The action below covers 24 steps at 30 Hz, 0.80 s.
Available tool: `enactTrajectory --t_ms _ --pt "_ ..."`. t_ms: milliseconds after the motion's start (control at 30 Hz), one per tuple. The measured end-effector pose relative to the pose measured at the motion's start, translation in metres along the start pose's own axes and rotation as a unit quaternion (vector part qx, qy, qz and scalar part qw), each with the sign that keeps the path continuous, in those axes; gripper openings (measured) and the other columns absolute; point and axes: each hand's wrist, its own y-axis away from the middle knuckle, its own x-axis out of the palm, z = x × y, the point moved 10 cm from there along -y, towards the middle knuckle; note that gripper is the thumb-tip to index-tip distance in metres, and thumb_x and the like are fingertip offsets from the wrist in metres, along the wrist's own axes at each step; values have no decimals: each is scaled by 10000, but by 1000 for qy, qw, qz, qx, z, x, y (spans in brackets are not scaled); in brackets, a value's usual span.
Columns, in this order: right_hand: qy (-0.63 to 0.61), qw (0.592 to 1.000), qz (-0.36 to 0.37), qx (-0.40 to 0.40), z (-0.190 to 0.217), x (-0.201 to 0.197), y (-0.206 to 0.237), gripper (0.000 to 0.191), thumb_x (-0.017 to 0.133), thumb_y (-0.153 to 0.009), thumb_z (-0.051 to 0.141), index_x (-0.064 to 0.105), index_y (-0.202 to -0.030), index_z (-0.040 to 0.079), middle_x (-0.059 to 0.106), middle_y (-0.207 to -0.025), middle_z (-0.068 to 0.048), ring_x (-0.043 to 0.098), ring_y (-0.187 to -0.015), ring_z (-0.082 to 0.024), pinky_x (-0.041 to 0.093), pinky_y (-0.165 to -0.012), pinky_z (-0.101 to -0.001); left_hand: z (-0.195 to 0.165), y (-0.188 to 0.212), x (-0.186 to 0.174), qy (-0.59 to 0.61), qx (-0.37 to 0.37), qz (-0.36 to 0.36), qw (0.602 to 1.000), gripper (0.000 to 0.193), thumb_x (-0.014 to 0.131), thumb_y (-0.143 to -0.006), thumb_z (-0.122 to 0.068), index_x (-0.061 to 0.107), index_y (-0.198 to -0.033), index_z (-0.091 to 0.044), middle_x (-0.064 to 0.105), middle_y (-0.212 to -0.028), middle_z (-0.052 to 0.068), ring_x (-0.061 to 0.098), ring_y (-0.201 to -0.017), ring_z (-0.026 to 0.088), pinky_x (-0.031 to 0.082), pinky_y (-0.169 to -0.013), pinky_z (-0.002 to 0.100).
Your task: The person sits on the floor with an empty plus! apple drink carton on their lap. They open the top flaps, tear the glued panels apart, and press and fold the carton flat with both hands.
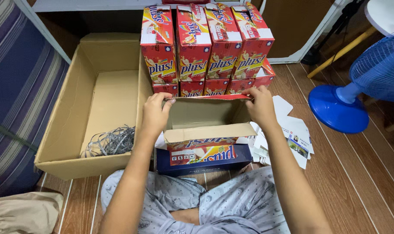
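Observation:
My left hand [156, 113] grips the left wall of an open red and yellow carton [205, 125], and my right hand [260, 105] pinches its far right corner and top flap. The carton's inside is brown and looks empty. It rests on a dark blue flat box [236, 162] in front of my knees. Just beyond stand several closed red cartons [203, 47] of the same kind, stacked in two layers.
A large open cardboard box [67, 117] at left holds a tangle of grey plastic strapping [111, 142]. Flattened white cartons [294, 134] lie at right. A blue floor fan [357, 86] stands at far right. A striped cushion [19, 86] lies far left.

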Motion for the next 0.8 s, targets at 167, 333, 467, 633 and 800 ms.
enactTrajectory --t_ms 167,333,467,633,800 --pt "-10 1000 -25 16 2 0 1 165 745 -841 96 752 -1006 96 646 -1032 -143 584 -1025 -364 488 -877 -466 5 4 -1 11 -39 -44 998 187 729 -935 -198 712 -1025 -35 719 -1010 156 671 -980 343 519 -854 440" --pt "4 1000 -21 4 10 -2 0 146 769 -856 142 733 -985 83 671 -1057 -125 575 -1033 -380 479 -889 -488 6 8 -2 18 -61 -79 995 207 719 -963 -226 706 -1014 -26 716 -1003 163 671 -978 345 517 -858 440" --pt "7 1000 -27 8 11 -3 0 150 760 -870 148 730 -1003 85 679 -1067 -117 577 -1017 -387 484 -871 -492 13 8 0 26 -75 -73 994 216 715 -960 -234 700 -1001 -22 724 -1000 156 679 -973 333 520 -856 435" --pt "8 999 -29 12 7 -1 -2 172 752 -905 199 720 -1014 69 680 -1066 -126 587 -1004 -393 490 -857 -498 23 1 3 14 -61 -70 996 240 735 -961 -228 680 -951 6 726 -941 181 690 -915 355 528 -816 449" --pt "19 999 -29 7 5 2 -8 237 749 -909 238 692 -1002 27 658 -1024 -146 583 -976 -394 479 -826 -505 34 0 8 25 -77 -86 993 196 733 -931 -174 677 -945 13 728 -933 185 713 -866 340 552 -776 428"
